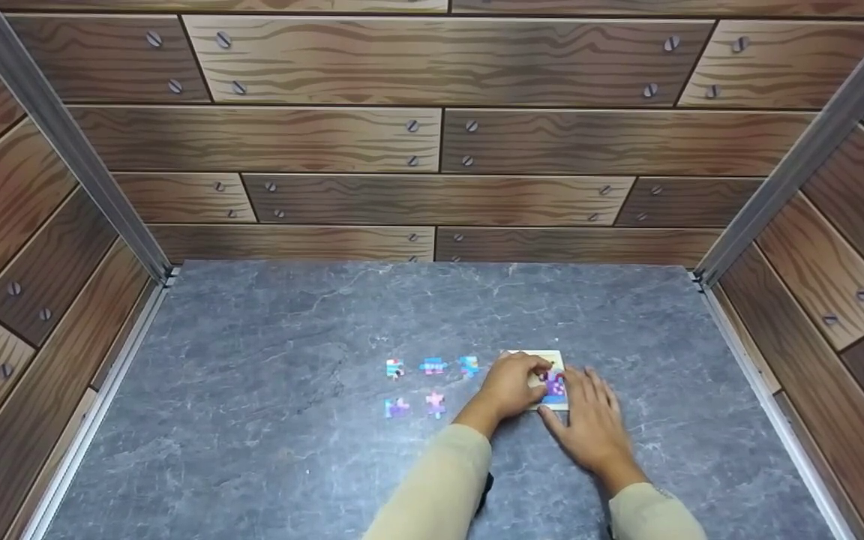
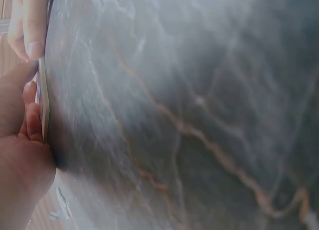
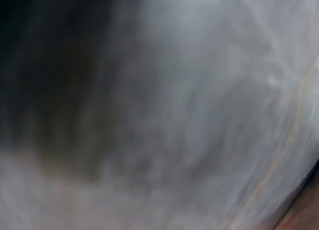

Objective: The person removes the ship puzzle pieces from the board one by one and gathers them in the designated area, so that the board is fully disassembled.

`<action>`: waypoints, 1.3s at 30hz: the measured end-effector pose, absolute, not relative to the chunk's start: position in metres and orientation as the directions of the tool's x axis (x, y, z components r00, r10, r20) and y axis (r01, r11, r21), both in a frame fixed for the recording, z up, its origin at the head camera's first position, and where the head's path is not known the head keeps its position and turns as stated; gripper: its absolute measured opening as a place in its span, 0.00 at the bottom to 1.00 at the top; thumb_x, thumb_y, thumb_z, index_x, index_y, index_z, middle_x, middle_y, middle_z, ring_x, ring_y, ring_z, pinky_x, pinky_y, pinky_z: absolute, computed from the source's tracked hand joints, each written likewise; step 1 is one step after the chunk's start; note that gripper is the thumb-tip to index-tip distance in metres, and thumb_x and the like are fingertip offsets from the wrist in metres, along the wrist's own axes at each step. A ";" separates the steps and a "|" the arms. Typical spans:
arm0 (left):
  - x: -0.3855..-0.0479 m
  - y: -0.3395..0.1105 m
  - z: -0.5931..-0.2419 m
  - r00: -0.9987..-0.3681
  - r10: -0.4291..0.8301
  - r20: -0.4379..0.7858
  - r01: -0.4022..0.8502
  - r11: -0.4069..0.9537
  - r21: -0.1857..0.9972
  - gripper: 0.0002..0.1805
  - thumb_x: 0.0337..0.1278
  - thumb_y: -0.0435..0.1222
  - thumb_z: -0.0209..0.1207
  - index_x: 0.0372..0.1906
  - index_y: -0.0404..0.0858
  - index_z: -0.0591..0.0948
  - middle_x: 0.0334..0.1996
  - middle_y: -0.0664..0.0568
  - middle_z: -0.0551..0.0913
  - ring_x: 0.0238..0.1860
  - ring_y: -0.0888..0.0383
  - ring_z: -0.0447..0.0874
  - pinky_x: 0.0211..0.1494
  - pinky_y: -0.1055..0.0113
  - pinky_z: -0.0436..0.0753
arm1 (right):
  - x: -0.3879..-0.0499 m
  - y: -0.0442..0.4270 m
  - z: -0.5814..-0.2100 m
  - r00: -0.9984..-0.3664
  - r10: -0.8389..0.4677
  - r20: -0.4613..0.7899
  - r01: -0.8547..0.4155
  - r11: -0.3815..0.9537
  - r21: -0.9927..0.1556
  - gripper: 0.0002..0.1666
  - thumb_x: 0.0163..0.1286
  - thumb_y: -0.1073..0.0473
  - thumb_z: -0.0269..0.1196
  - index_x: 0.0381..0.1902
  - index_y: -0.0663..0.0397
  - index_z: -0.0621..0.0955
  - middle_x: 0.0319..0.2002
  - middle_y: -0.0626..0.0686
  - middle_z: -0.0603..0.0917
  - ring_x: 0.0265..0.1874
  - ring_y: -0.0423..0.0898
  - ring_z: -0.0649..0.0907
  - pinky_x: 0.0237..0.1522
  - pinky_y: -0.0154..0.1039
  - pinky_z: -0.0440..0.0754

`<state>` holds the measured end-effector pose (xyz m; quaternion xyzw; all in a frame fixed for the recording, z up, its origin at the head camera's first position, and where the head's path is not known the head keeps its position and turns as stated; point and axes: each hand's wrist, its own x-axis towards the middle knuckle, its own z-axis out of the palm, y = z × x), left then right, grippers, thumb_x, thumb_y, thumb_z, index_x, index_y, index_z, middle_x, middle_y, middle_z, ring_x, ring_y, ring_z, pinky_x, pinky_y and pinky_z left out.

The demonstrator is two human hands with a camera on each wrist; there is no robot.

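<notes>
On your worktop (image 1: pixel 267 450), five loose puzzle pieces (image 1: pixel 433 366), three behind two, lie left of the puzzle tray (image 1: pixel 556 355).

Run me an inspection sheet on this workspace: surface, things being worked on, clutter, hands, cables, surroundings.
Surface: grey marbled table.
Job's things: framed puzzle, partly covered by hands; five loose puzzle pieces left of it.
Clutter: nothing seen.
Hands: left hand over the puzzle, grip unclear; right hand at its right edge, fingers nearly straight.
Cables: nothing seen; a dark item beside the left sleeve is unclear.
Surroundings: plank-patterned walls, metal posts.
</notes>
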<state>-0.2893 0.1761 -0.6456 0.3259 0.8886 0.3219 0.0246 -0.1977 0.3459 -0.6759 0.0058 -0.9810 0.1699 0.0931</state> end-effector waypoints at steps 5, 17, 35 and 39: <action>-0.289 0.177 -0.646 -0.800 0.580 0.153 0.538 0.582 0.610 0.21 0.63 0.37 0.73 0.61 0.44 0.88 0.49 0.56 0.93 0.58 0.57 0.89 0.79 0.59 0.75 | -0.198 0.346 -0.676 -0.985 0.021 0.173 -0.039 0.942 -0.335 0.48 0.76 0.36 0.65 0.81 0.58 0.67 0.80 0.64 0.70 0.84 0.68 0.62 0.85 0.68 0.52; -0.288 0.180 -0.648 -0.837 0.522 0.164 0.491 0.586 0.645 0.16 0.61 0.40 0.77 0.52 0.44 0.90 0.42 0.56 0.93 0.47 0.60 0.88 0.58 0.70 0.80 | -0.197 0.346 -0.676 -0.985 0.012 0.173 -0.045 0.946 -0.322 0.47 0.76 0.36 0.65 0.81 0.58 0.68 0.80 0.63 0.71 0.84 0.68 0.63 0.84 0.68 0.54; -0.289 0.171 -0.647 -0.863 0.492 0.114 0.393 0.513 0.763 0.16 0.67 0.40 0.73 0.57 0.43 0.89 0.48 0.52 0.92 0.50 0.58 0.88 0.60 0.68 0.84 | -0.197 0.346 -0.675 -0.986 0.014 0.165 -0.040 0.947 -0.319 0.48 0.76 0.35 0.64 0.81 0.59 0.67 0.80 0.64 0.70 0.84 0.68 0.62 0.85 0.68 0.53; -0.291 0.168 -0.647 -0.882 0.469 0.046 0.287 0.459 0.841 0.17 0.69 0.41 0.72 0.59 0.45 0.89 0.53 0.53 0.90 0.54 0.57 0.88 0.61 0.68 0.85 | -0.197 0.346 -0.676 -0.986 0.010 0.164 -0.044 0.947 -0.319 0.48 0.77 0.34 0.63 0.81 0.59 0.67 0.80 0.64 0.71 0.84 0.68 0.62 0.84 0.69 0.54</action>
